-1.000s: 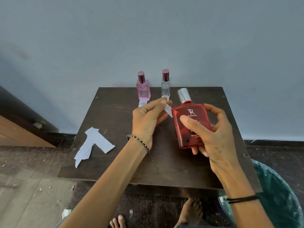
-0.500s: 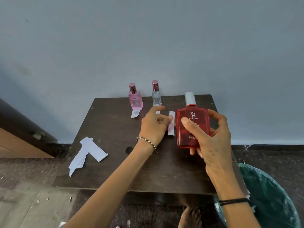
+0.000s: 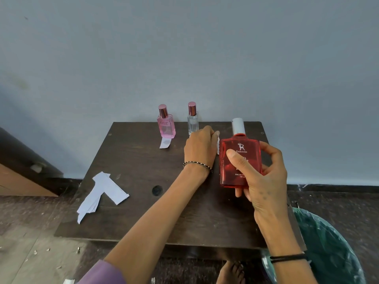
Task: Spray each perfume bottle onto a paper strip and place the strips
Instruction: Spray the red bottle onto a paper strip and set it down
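Observation:
My right hand [image 3: 264, 177] holds a flat red perfume bottle [image 3: 239, 158] with a silver cap upright above the dark table [image 3: 143, 201]. My left hand [image 3: 200, 147] reaches to the back of the table and pinches a white paper strip [image 3: 217, 143], low by the table top, just right of the clear bottle [image 3: 193, 119]. A pink bottle [image 3: 165, 124] stands at the back with a strip [image 3: 165, 142] lying in front of it. The strip in my fingers is mostly hidden by my hand and the red bottle.
A pile of loose paper strips [image 3: 102, 193] lies at the table's left front. A bin with a green liner [image 3: 328, 242] stands on the floor at the right front corner. A wooden cabinet [image 3: 18, 177] is at the left. The wall is right behind the table.
My left hand has carried the paper strip away from the red bottle, down and toward the back of the table beside the clear bottle. The right hand still holds the red bottle.

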Tool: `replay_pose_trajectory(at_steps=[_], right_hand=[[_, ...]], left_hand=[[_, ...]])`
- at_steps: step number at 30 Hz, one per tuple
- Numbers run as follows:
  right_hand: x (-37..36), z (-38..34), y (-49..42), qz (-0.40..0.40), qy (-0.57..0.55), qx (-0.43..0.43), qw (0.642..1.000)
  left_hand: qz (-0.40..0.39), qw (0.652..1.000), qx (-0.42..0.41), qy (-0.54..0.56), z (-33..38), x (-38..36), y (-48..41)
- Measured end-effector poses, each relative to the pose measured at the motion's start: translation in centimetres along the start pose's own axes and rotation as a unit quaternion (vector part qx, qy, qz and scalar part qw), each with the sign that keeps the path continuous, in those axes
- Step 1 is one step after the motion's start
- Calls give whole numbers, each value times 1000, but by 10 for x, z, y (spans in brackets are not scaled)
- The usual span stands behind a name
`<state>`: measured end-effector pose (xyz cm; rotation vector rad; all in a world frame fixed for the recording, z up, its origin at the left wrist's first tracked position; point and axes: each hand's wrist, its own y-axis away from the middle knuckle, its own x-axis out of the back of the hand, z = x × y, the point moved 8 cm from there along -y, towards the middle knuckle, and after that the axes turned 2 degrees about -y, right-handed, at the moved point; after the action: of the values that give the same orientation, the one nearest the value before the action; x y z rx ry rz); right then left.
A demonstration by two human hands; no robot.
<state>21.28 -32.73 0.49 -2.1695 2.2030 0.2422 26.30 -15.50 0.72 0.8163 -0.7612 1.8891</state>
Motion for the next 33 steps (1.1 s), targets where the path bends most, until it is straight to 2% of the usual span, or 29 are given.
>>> replay_pose_trajectory(at_steps=[7,13,21,33], right_hand=[[4,-3,1,6,-2,6,1000],[13,-3,1,31,6,9,999],[10,0,1,35,27,11,999],[5,6,-2,42,76,17,996]], left_hand=[[39,996,-75,-19,-5,13,37],[58,973,-153,-164,4,5,66],[-45,961,-174,-209,-1,-17,71],[-101,957,-210,-172,-8,-16,57]])
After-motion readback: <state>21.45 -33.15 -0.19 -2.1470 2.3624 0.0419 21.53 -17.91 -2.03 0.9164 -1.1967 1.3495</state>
